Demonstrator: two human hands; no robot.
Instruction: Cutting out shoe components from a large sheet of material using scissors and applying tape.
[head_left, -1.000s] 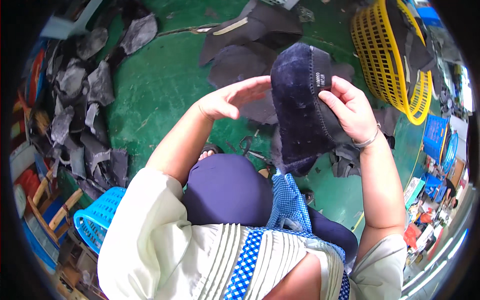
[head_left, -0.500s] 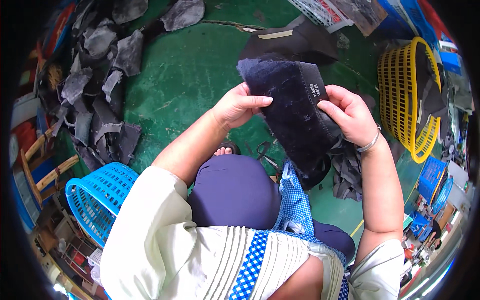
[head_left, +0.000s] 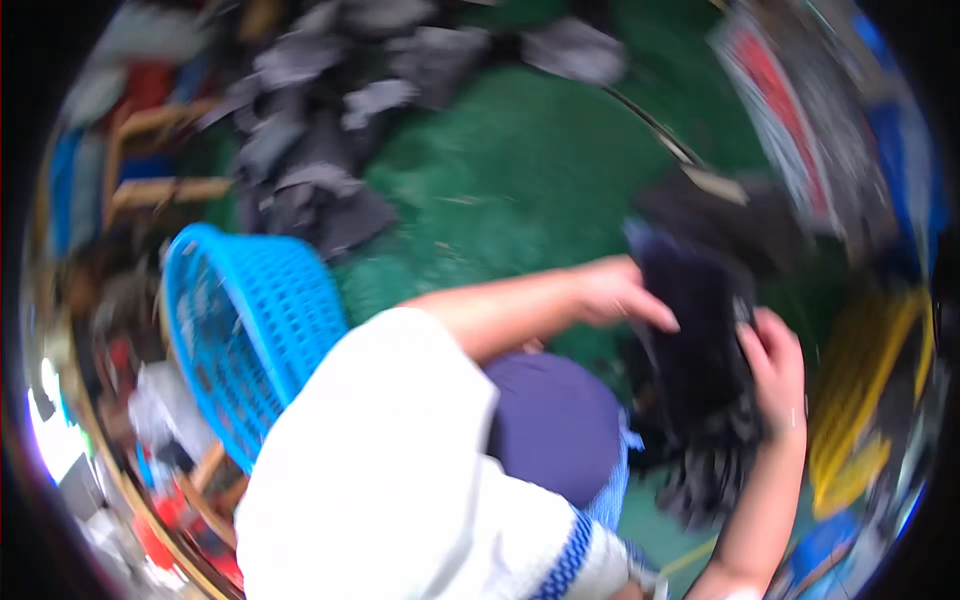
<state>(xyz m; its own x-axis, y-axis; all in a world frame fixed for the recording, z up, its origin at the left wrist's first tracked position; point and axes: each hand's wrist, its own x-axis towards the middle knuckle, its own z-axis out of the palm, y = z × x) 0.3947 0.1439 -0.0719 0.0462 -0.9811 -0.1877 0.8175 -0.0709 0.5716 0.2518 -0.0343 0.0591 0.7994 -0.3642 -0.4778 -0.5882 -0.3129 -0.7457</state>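
Observation:
A dark, furry piece of fabric [head_left: 695, 335] hangs between my two hands, just beyond my knee. My left hand [head_left: 622, 290] grips its left edge, thumb lying over the front. On the opposite edge, my right hand [head_left: 775, 362] pinches the fabric with thumb and fingers; the wrist carries a thin bracelet. Motion blur smears the fabric's surface and the fingertips. Below the held piece lies a heap of dark grey scraps [head_left: 705, 485] on the floor.
A blue plastic basket [head_left: 290, 310] stands tilted at my left. Grey fabric pieces [head_left: 320, 200] are piled on the green floor [head_left: 500, 190] beyond it. A yellow basket [head_left: 860, 390] is at the right. Dark fabric [head_left: 730, 220] lies past my hands.
The whole view has swung leftward, so the scene sits farther right and the blue basket shows more fully. Both hands still hold the fabric, which is now more upright.

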